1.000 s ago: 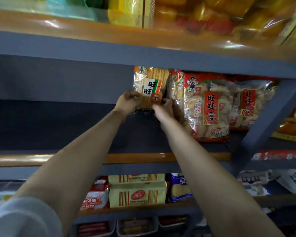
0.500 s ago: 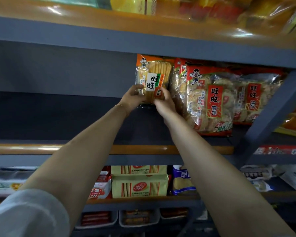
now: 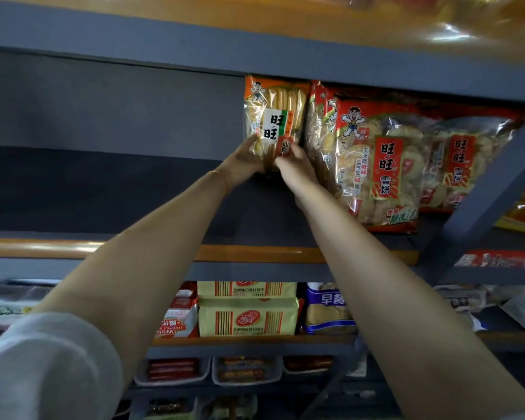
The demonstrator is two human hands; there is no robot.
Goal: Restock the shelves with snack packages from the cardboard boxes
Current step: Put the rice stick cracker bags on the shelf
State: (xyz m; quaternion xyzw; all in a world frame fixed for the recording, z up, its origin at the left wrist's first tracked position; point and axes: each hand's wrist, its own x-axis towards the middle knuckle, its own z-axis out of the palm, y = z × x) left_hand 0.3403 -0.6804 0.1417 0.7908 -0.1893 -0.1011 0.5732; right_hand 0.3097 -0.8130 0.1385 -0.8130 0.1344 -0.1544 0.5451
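While the left hand (image 3: 243,165) and right hand (image 3: 294,165) grip its lower end, fingers curled, the orange cracker pack (image 3: 273,116) stands upright on the shelf (image 3: 103,189), touching the red packs (image 3: 379,165).

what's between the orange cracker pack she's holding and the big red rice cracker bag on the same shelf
Almost nothing: in the head view the orange pack stands right beside the red bags, with only the right hand at the pack's lower corner. The left hand holds the other side.

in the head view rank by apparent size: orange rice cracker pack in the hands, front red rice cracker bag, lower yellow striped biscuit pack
1. Front red rice cracker bag
2. Orange rice cracker pack, partly hidden by the hands
3. Lower yellow striped biscuit pack, close to the second; depth differs, so unsure
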